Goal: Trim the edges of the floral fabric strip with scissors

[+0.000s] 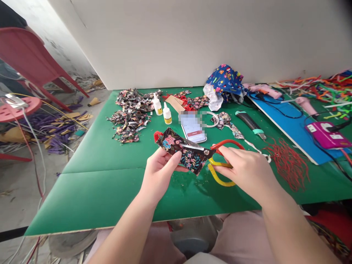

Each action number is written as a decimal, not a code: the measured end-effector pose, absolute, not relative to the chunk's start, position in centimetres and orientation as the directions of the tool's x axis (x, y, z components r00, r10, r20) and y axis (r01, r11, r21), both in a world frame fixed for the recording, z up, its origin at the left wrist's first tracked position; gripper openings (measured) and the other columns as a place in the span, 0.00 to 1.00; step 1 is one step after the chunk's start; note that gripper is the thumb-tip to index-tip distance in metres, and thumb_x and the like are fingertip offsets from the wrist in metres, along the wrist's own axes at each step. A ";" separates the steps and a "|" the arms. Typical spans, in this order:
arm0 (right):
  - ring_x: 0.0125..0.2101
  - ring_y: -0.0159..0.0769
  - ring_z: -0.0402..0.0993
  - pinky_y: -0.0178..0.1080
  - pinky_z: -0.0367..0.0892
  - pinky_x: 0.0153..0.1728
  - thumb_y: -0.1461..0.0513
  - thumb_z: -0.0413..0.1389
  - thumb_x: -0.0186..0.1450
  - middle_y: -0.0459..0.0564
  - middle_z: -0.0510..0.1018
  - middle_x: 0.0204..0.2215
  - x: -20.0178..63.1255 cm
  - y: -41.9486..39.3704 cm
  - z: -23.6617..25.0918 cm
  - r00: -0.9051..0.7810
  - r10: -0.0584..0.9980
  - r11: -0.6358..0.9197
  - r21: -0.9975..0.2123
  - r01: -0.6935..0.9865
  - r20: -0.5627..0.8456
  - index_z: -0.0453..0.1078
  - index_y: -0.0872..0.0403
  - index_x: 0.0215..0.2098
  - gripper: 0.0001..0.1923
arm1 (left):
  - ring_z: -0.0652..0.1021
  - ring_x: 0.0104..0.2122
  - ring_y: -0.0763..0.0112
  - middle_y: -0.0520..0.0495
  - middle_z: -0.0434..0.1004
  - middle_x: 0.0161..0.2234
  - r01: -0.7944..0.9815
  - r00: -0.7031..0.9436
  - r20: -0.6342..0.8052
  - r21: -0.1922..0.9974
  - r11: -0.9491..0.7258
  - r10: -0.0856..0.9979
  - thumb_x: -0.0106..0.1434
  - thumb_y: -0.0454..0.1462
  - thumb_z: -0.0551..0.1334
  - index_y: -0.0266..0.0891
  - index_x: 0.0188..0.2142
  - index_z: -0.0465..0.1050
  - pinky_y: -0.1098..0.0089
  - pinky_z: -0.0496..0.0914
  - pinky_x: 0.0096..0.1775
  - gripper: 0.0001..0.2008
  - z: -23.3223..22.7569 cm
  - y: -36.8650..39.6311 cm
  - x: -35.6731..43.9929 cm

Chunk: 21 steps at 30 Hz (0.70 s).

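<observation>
a strip of dark floral fabric [181, 149] is pinched at its near edge by the left hand [158, 175], while the right hand [245, 171] grips red-and-yellow scissors [217, 158] whose blades lie across the cloth, with a phone [193, 129] just beyond both hands and two glue bottles [162, 109] farther back left.

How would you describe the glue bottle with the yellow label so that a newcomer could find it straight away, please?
On the green table top, look behind the phone, beside the heap of dark floral fabric scraps. Two small white plastic bottles stand upright there; it is the nearer one, the small white bottle with the yellow label, while its neighbour, the plainer white bottle, stands further back.
</observation>
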State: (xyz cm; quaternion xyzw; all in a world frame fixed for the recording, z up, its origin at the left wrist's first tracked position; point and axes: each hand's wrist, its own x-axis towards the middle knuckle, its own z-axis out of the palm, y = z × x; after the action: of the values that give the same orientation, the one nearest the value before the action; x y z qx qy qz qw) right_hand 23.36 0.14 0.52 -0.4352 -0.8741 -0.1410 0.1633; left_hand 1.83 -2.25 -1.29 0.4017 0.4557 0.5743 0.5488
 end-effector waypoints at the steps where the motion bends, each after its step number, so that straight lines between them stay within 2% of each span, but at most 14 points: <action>1: 0.20 0.30 0.67 0.33 0.51 0.21 0.55 0.59 0.57 0.40 0.70 0.19 23.4 0.1 0.5 -0.564 0.715 0.577 0.108 0.810 0.412 0.67 0.55 0.35 0.12 | 0.77 0.27 0.71 0.49 0.79 0.32 -0.261 -0.077 -0.042 0.965 0.021 0.996 0.58 0.38 0.63 0.39 0.38 0.74 0.74 0.75 0.26 0.08 -1.3 -2.3 1.8; 21: 0.20 0.29 0.69 0.33 0.50 0.20 0.57 0.62 0.54 0.38 0.71 0.18 23.2 -0.3 0.5 -0.542 0.737 0.549 0.112 0.829 0.404 0.68 0.53 0.33 0.11 | 0.78 0.28 0.72 0.50 0.79 0.33 -0.296 -0.045 -0.030 0.955 0.015 0.999 0.59 0.36 0.62 0.41 0.38 0.74 0.76 0.74 0.25 0.07 -1.3 -2.2 1.8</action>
State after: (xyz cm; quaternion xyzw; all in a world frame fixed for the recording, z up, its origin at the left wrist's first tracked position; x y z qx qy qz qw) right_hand 23.22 -0.27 0.54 -0.4519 -0.8658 -0.1465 0.1570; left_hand 1.77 -2.21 -1.27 0.4014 0.4375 0.5755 0.5623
